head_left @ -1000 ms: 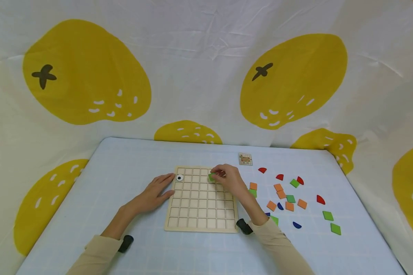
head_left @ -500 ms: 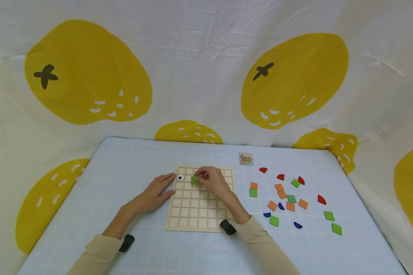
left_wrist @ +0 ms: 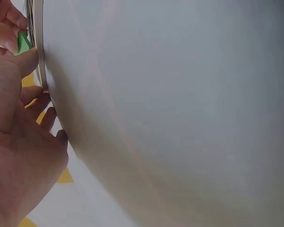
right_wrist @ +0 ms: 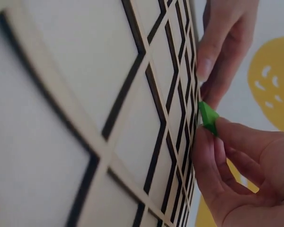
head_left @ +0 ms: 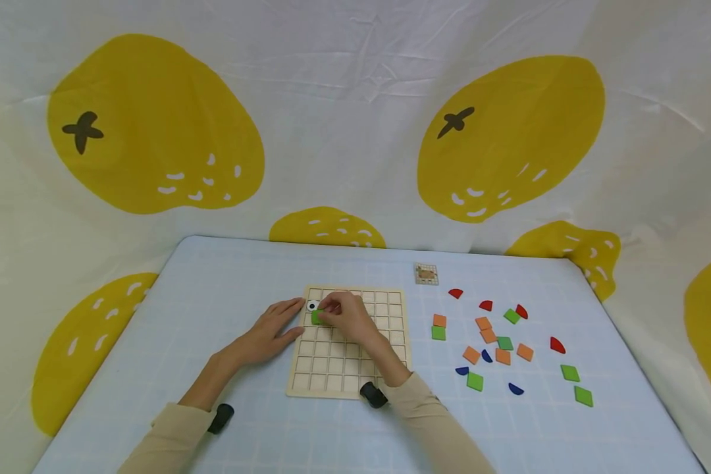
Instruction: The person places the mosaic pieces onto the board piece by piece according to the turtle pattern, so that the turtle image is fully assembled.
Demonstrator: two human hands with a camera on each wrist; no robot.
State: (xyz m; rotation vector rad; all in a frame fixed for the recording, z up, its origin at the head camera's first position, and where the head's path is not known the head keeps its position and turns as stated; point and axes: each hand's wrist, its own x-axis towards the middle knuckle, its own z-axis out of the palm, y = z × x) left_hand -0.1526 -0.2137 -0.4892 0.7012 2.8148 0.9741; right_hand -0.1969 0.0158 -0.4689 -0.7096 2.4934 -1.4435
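A wooden grid board (head_left: pixel 343 365) lies on the table, with a white tile bearing a black dot (head_left: pixel 312 306) in a cell near its far left corner. My right hand (head_left: pixel 351 320) pinches a green square tile (head_left: pixel 316 317) between thumb and fingers, just below the dotted tile. In the right wrist view the green tile (right_wrist: pixel 208 117) tilts at the board's surface; whether it touches the cell I cannot tell. My left hand (head_left: pixel 269 334) lies with fingers extended, fingertips and thumb touching the board's left edge. The left wrist view shows that hand (left_wrist: pixel 26 123) against the board's rim (left_wrist: pixel 39 42).
Right of the board lie several loose tiles: orange squares (head_left: pixel 502 356), green squares (head_left: pixel 475 382), red quarter circles (head_left: pixel 557 345) and blue half circles (head_left: pixel 515 389). A small picture card (head_left: pixel 426 274) rests behind the board's right corner. A patterned curtain (head_left: pixel 343 131) hangs behind the table.
My right hand has carried the green tile leftward across the board, from the right of its top rows to beneath the dotted tile. My left hand has stayed at the board's edge.
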